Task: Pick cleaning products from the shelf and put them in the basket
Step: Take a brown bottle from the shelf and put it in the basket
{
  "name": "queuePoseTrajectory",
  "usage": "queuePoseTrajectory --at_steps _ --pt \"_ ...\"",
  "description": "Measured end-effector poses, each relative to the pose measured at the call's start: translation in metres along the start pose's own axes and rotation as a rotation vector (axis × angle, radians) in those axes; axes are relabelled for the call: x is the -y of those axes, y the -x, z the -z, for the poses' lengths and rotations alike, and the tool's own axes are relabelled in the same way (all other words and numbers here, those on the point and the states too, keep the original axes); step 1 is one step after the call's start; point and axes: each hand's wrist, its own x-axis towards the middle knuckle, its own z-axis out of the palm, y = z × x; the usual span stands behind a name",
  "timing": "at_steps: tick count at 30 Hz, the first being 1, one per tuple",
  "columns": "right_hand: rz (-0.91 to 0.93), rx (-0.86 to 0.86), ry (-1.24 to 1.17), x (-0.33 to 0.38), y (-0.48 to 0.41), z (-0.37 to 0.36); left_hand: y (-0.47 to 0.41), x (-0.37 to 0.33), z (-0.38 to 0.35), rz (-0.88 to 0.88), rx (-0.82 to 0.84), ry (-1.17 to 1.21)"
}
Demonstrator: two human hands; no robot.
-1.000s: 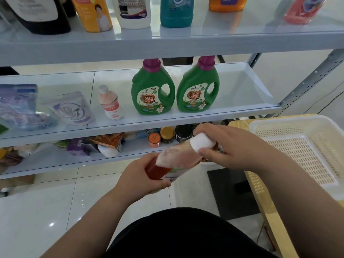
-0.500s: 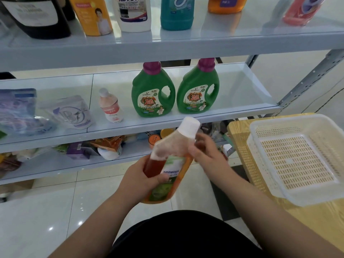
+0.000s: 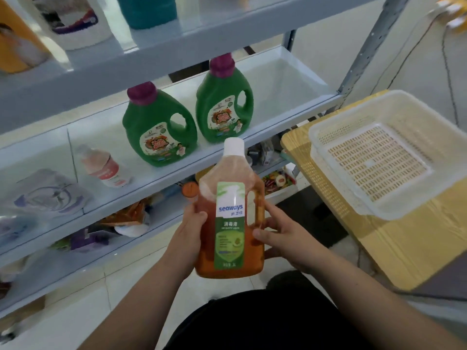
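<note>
Disinfectant bottle (image 3: pixel 231 218) upright between your 2 hands: left hand (image 3: pixel 188 238) clasps its side, right hand (image 3: pixel 283 238) grips the handle side. Carry step. White basket (image 3: pixel 328 132), up and right of the grip, looks empty; swing right, lower in.

Head camera looks down, close over shelf (image 3: pixel 177 178).

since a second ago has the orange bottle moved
Yes. The orange bottle has turned from lying sideways to upright, label facing the camera, its cap now just below the green jugs on the shelf.
</note>
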Motion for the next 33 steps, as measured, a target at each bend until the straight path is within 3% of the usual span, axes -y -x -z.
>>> queuePoseTrajectory --at_steps 6,19,26,29,32,33 --pt "0.088 -0.160 -0.167 -0.014 0.016 0.073 -0.027 -0.036 -0.087 -0.005 0.170 -0.036" --pt "0.288 -0.424 -0.497 -0.016 0.039 0.245 -0.081 -0.109 -0.297 -0.045 0.378 -0.161" --pt "0.300 -0.716 -0.688 -0.023 0.022 0.294 -0.118 -0.126 -0.373 -0.023 0.542 -0.277" --pt "0.267 -0.858 -0.678 -0.022 0.015 0.315 -0.154 -0.143 -0.384 -0.205 0.649 -0.531" --pt "0.180 -1.016 -0.653 -0.015 0.012 0.335 -0.199 -0.148 -0.372 -0.590 0.541 -1.196" --pt "0.156 -1.072 -0.648 -0.013 0.010 0.342 -0.213 -0.146 -0.368 -0.623 0.492 -1.429"
